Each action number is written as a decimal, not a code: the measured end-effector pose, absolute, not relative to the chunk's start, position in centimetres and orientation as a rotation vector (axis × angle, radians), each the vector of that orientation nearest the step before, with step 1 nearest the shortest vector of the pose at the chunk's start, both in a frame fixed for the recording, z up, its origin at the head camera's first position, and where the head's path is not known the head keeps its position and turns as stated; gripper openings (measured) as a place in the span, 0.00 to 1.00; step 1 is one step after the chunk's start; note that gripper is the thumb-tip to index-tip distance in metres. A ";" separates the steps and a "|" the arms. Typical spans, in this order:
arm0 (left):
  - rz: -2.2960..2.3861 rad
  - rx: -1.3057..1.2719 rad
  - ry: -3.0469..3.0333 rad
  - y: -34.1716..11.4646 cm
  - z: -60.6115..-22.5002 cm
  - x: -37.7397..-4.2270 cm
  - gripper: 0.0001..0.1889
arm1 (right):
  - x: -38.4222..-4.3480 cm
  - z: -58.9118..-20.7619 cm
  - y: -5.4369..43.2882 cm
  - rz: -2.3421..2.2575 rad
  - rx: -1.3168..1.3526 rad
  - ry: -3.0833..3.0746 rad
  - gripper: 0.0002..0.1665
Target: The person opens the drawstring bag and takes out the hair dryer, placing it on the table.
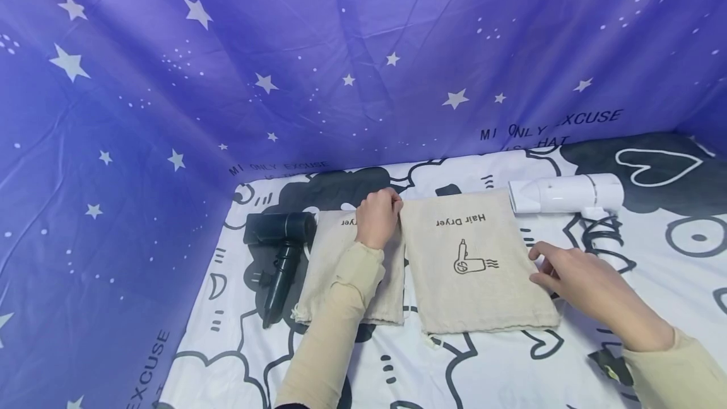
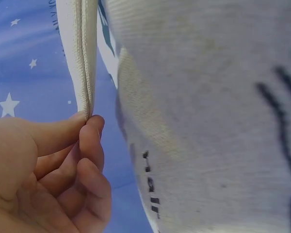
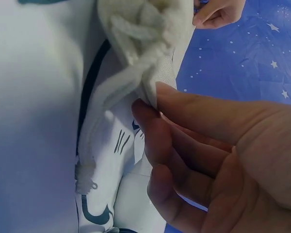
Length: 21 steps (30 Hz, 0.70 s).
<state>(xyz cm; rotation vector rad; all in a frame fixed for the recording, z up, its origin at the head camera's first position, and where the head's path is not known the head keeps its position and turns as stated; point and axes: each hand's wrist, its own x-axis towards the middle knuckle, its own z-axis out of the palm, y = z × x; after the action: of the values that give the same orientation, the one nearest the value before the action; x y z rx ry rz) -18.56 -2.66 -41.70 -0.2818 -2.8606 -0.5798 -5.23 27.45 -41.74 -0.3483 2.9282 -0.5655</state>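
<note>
A beige cloth bag [image 1: 483, 302] printed "Hair Dryer" with a dryer drawing lies in front of me in the head view. My left hand [image 1: 377, 216] pinches its far left corner between thumb and fingers; the left wrist view shows the folded fabric edge [image 2: 80, 58] in that grip. At the bag's right edge, my right hand [image 1: 591, 292] pinches the cloth with thumb and forefinger. A knotted drawstring [image 3: 111, 92] hangs beside those fingers in the right wrist view. Partly under my left forearm lies a second beige bag [image 1: 326, 264], its print mostly hidden.
A black hair dryer [image 1: 281, 229] lies left of the second bag. Beyond my right hand is a white hair dryer [image 1: 573, 194] with its dark cord [image 1: 603, 235] coiled. The black-and-white patterned cloth [image 1: 409, 365] meets a purple starry curtain [image 1: 318, 30] at the back and left.
</note>
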 end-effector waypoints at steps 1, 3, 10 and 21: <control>-0.583 -0.282 -2.859 -2.6 -41.6 -18.6 0.04 | -5.2 -41.8 27.4 -0.565 -0.354 2.928 0.16; -0.588 -0.281 -2.867 -2.6 -41.5 -18.7 0.04 | -5.3 -42.0 27.4 -0.562 -0.368 2.922 0.16; -0.628 -0.244 -2.944 -2.8 -42.1 -18.4 0.08 | -5.4 -42.8 27.4 -0.523 -0.410 2.914 0.15; -0.692 -0.416 -2.935 -2.0 -42.8 -16.2 0.13 | -5.2 -42.8 26.6 -0.470 -0.427 2.973 0.10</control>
<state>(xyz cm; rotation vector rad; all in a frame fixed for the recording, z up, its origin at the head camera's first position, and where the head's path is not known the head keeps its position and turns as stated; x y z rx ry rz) -16.21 -2.02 -42.80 -0.4163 -2.9349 -0.6915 -5.17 26.60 -42.81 -0.4269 2.9731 -0.4704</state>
